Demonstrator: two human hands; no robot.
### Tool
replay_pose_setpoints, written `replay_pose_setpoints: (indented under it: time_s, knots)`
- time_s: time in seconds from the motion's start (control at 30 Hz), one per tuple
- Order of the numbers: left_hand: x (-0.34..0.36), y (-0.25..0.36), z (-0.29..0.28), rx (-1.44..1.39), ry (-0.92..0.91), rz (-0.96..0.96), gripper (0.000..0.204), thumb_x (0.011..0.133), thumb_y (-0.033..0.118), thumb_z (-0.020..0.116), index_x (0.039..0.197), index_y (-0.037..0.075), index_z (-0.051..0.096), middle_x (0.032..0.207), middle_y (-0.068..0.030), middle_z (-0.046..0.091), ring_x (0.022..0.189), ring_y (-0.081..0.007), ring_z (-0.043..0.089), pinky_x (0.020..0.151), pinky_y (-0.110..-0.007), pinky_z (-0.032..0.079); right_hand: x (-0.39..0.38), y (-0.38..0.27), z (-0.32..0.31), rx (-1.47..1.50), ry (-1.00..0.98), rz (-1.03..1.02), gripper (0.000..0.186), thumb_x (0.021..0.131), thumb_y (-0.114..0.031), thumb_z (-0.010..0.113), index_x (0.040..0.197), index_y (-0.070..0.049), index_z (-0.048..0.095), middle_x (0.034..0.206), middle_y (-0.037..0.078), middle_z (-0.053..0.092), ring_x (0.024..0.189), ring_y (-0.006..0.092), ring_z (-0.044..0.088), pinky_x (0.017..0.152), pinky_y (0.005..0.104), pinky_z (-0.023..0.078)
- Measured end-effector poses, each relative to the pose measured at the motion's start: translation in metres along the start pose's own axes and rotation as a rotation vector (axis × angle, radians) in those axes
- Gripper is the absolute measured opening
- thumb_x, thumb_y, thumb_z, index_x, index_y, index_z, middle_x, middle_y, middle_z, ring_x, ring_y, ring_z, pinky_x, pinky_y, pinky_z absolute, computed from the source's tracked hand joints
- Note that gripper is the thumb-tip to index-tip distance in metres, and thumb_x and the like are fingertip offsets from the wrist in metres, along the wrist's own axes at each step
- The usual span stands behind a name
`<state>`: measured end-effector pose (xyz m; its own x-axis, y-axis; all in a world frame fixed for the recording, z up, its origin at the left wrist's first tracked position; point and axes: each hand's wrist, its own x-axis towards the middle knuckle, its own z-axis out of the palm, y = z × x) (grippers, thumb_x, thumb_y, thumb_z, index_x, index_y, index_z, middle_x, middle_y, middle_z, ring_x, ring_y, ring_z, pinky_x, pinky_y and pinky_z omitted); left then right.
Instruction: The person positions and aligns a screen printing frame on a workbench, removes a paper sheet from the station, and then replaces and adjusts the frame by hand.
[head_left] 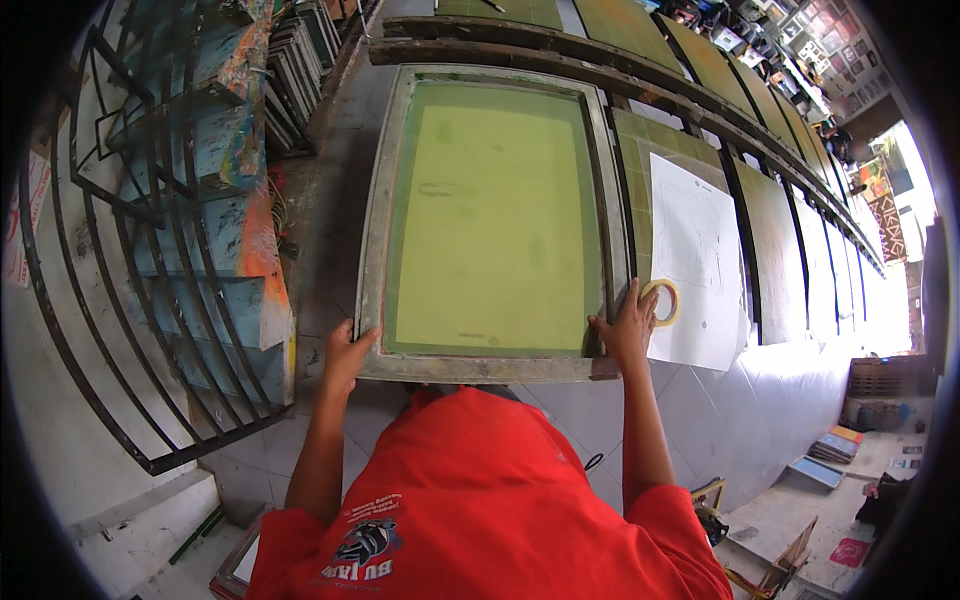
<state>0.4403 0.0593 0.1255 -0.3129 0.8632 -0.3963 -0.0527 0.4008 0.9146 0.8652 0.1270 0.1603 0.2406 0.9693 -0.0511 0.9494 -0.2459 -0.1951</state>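
A long printing table (pixel 800 380) is running from six o'clock toward one o'clock. A big screen frame (pixel 495 215) with yellow-green mesh is lying at centre. A white paper sheet (pixel 695 265) is sitting at three o'clock of it. The left hand (pixel 345 357) is gripping the frame's seven o'clock corner, fingers curled over the edge. The right hand (pixel 627 325) is pressing spread on the five o'clock corner, touching a tape roll (pixel 662 301).
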Motion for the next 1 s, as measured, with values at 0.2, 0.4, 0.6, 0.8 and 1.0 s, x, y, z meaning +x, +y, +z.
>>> replay_pose_setpoints:
  time_s: [0.2, 0.4, 0.6, 0.8, 1.0]
  knots:
    - [0.003, -0.004, -0.002, -0.021, -0.076, -0.026, 0.029, 0.084, 0.011, 0.064, 0.107, -0.006, 0.057, 0.098, -0.0107, 0.064, 0.088, -0.0151, 0.059, 0.076, -0.029, 0.047, -0.004, 0.001, 0.004, 0.126, 0.068, -0.002, 0.089, 0.073, -0.029, 0.074, 0.141, 0.001, 0.025, 0.143, 0.032, 0.023, 0.134, 0.0424, 0.025, 0.107, 0.0445, 0.028]
    - [0.003, -0.003, -0.003, -0.017, -0.106, -0.034, 0.04, 0.083, 0.014, 0.066, 0.113, -0.01, 0.053, 0.104, -0.0148, 0.062, 0.095, -0.0179, 0.059, 0.082, -0.03, 0.046, -0.007, 0.035, 0.004, 0.456, -0.003, 0.2, 0.068, 0.083, -0.026, 0.065, 0.136, 0.003, 0.036, 0.113, 0.027, 0.058, 0.104, 0.0322, 0.058, 0.088, 0.0377, 0.046]
    - [0.018, -0.031, -0.016, 0.056, -0.072, -0.094, 0.067, 0.081, 0.022, 0.07, 0.128, -0.016, 0.04, 0.125, -0.0226, 0.052, 0.115, -0.0251, 0.051, 0.096, -0.032, 0.039, -0.009, 0.077, 0.023, 0.984, -0.311, 0.306, 0.054, 0.087, -0.027, 0.062, 0.126, 0.007, 0.047, 0.105, 0.014, 0.061, 0.093, 0.0175, 0.057, 0.081, 0.0282, 0.044]
    - [0.011, -0.016, -0.01, 0.035, -0.071, -0.079, 0.047, 0.083, 0.016, 0.067, 0.118, -0.01, 0.052, 0.11, -0.0153, 0.061, 0.099, -0.0194, 0.057, 0.086, -0.031, 0.044, -0.014, 0.093, 0.036, 1.167, -0.382, 0.373, 0.05, 0.088, -0.027, 0.063, 0.122, 0.006, 0.051, 0.101, 0.011, 0.062, 0.089, 0.0158, 0.057, 0.078, 0.0286, 0.045]
    - [0.011, -0.02, -0.013, 0.007, -0.059, -0.069, 0.03, 0.084, 0.014, 0.066, 0.108, -0.003, 0.058, 0.097, -0.0075, 0.064, 0.085, -0.0143, 0.059, 0.077, -0.029, 0.045, -0.011, 0.08, 0.023, 1.307, -0.446, 0.406, 0.02, 0.089, -0.023, 0.059, 0.097, -0.005, 0.059, 0.079, -0.001, 0.059, 0.068, 0.0075, 0.053, 0.058, 0.0235, 0.041]
